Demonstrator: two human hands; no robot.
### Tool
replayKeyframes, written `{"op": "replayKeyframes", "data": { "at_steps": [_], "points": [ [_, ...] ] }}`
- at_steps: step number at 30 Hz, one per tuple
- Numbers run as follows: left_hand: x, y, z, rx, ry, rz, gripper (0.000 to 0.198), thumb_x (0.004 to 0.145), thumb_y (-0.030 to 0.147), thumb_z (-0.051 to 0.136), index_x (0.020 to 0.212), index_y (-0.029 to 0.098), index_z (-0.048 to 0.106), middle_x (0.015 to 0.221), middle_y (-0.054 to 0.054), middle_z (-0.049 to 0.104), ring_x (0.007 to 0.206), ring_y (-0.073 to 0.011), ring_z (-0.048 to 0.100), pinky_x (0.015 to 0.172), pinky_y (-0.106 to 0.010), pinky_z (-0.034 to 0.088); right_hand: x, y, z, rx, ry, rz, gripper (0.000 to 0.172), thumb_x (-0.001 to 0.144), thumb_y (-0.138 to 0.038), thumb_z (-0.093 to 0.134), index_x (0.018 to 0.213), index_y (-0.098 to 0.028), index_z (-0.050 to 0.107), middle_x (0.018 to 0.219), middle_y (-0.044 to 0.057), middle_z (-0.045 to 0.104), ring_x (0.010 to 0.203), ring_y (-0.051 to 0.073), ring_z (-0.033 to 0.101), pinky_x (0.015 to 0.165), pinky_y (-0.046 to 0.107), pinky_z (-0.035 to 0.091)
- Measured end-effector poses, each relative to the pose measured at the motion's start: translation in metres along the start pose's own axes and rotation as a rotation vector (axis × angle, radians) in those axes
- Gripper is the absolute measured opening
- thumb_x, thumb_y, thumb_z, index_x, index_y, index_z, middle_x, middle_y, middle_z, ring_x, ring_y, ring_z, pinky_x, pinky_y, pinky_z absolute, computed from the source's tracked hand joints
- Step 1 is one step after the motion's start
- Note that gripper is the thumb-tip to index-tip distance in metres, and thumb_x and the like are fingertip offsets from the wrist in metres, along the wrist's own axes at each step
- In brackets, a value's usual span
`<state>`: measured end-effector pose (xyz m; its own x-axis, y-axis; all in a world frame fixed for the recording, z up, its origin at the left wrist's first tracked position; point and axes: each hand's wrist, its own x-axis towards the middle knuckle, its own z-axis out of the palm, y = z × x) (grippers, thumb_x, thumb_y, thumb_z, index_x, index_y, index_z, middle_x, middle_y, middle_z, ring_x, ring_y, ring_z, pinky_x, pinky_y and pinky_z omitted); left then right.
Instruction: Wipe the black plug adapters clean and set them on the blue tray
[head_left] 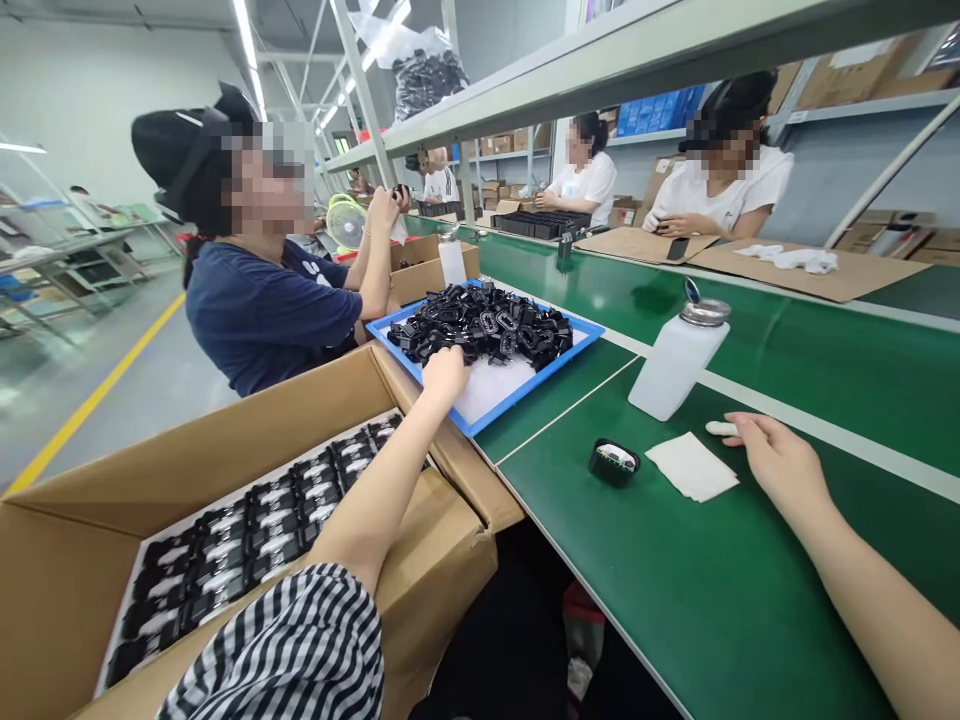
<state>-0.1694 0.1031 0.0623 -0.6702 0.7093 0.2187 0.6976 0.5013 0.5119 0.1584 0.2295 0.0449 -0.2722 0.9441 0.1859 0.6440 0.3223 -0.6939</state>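
Left grip: at near edge of the heap, fingers curled down on it - can't tell if a part is clenched or only touched.
Right grip: released, empty, palm down on the tabletop.
Black plastic parts: loose heap on white foam in a blue tray, right at and ahead of left grip.
Packed parts: neat rows in a cardboard box, below and left of left grip, under the striped sleeve.
Bottle: white dispenser with metal top, upright on tabletop, ahead and left of right grip - not touching.
Wipe: white, flat, just left of right grip.
White stub: small, lying right at right grip's fingertips - contact unclear.
Black case: small, open, left of wipe, further from right grip.
Co-worker: navy shirt, black cap, beyond left grip past the tray, both hands raised on a small dark item.
Across tabletop: two people in white tops, well apart from both grips, tray of black parts by one.
Shelf: overhead, bag of black parts on it.
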Motion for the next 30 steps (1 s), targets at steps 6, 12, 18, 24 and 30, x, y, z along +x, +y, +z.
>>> {"op": "replayKeyframes", "data": {
  "at_steps": [6,12,18,24,30],
  "points": [
    [0.008,-0.028,0.008,-0.185,0.087,-0.103,0.027,0.056,0.013,0.058,0.077,0.017,0.043,0.075,-0.005,0.053,0.086,-0.0246,0.046,0.069,-0.03,0.032,-0.003,-0.001,0.002,-0.022,0.004,-0.06,0.022,0.072,-0.034,0.031,0.073,-0.025,0.051,0.071,0.009,0.06,0.073,0.026,0.054,0.052,0.032,0.037],
    [0.015,-0.027,0.002,-0.46,0.077,-0.215,0.023,0.055,0.007,0.056,0.069,0.016,0.041,0.063,0.0,0.051,0.072,-0.0181,0.051,0.064,-0.028,0.036,-0.011,-0.024,0.009,-0.072,0.081,-0.22,0.025,0.073,-0.033,0.033,0.087,-0.022,0.05,0.08,0.008,0.059,0.073,0.024,0.053,0.055,0.032,0.039],
    [-0.003,0.025,-0.005,-0.808,-0.106,-0.165,0.013,0.063,0.008,0.049,0.073,0.014,0.043,0.06,0.001,0.05,0.06,-0.0106,0.054,0.054,-0.021,0.04,-0.037,-0.059,0.028,-0.271,0.059,-0.712,0.03,0.076,-0.028,0.032,0.101,-0.017,0.046,0.081,0.008,0.058,0.074,0.022,0.052,0.061,0.034,0.041],
    [-0.059,0.087,0.014,-1.21,-0.696,-0.246,0.008,0.066,0.003,0.045,0.07,0.01,0.045,0.052,0.001,0.051,0.047,-0.0063,0.052,0.043,-0.013,0.039,-0.044,-0.058,0.035,-0.46,0.148,-0.952,0.035,0.074,-0.032,0.04,0.107,-0.019,0.044,0.104,0.013,0.048,0.079,0.024,0.05,0.06,0.034,0.041],
    [-0.076,0.093,0.038,-1.34,-0.771,-0.312,0.006,0.069,0.005,0.045,0.067,0.01,0.046,0.056,0.0,0.054,0.054,-0.0061,0.054,0.048,-0.012,0.04,-0.044,-0.047,0.045,-0.338,-0.009,-0.857,0.028,0.076,-0.025,0.033,0.094,-0.017,0.054,0.069,0.007,0.058,0.06,0.017,0.053,0.051,0.027,0.042]
  ]
}}
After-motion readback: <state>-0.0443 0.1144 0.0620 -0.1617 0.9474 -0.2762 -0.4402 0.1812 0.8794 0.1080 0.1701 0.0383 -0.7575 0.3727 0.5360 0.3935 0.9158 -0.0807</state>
